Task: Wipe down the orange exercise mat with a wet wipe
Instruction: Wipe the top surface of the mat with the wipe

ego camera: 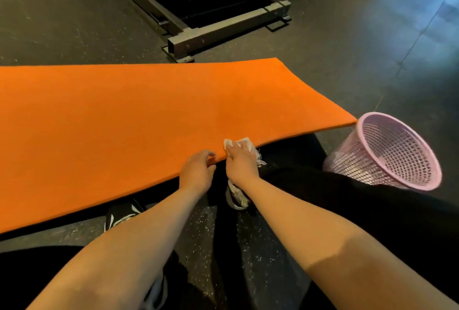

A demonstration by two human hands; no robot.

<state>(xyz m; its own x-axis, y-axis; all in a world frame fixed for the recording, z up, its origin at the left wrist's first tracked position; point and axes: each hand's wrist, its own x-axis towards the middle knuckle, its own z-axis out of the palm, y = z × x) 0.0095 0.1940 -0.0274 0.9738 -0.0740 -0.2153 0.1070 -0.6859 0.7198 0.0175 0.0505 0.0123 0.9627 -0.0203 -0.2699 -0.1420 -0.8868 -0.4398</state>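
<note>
Both hands work side by side at the near edge of the orange mat (pixel 124 123), close together but not touching. From the head view, the left hand (pixel 197 173) grips that edge, with its fingertips hooked over the top and the rest of the hand below. Just to its right, the right hand (pixel 239 164) curls its fingers over a bunched white wet wipe (pixel 238 144) and pins it on the mat's top face, right at the rim.

The mat stretches from the left of the scene to its right end, which stops beside a pink basket (pixel 387 151) on the dark speckled floor (pixel 211 235). Its near edge seems raised off the floor here, with shadow under it and a shoe (pixel 237 195) showing just below. A grey machine frame (pixel 211 26) stands beyond the far edge.

The mat looks like thick foam, light enough to lift with one hand. It bows along its length, so it is probably soft and will sag if held only at one point. Gripping the rim close to the wiping spot, as the left hand does, should steady it against the wipe's drag. The textured face will likely catch the wipe, not let it slide. The wipe itself is limp and thin, so it is best kept bunched under the fingers.
</note>
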